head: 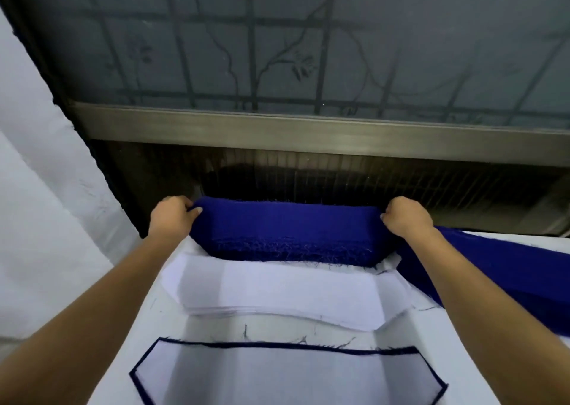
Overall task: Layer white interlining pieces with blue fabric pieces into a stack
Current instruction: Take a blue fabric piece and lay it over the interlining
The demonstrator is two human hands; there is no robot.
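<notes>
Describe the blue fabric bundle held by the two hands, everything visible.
The blue fabric bundle is a deep royal-blue woven stack, many layers thick, with frayed threads along its near edge. It stretches crosswise just beyond the white interlining stack. The left hand grips its left end, the right hand its right end.

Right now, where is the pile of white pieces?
In the head view, the pile of white pieces lies centre frame on the table, just nearer than the blue bundle.

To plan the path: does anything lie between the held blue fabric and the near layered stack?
Yes. The white interlining pile lies flat between the blue fabric and the layered stack.
</notes>
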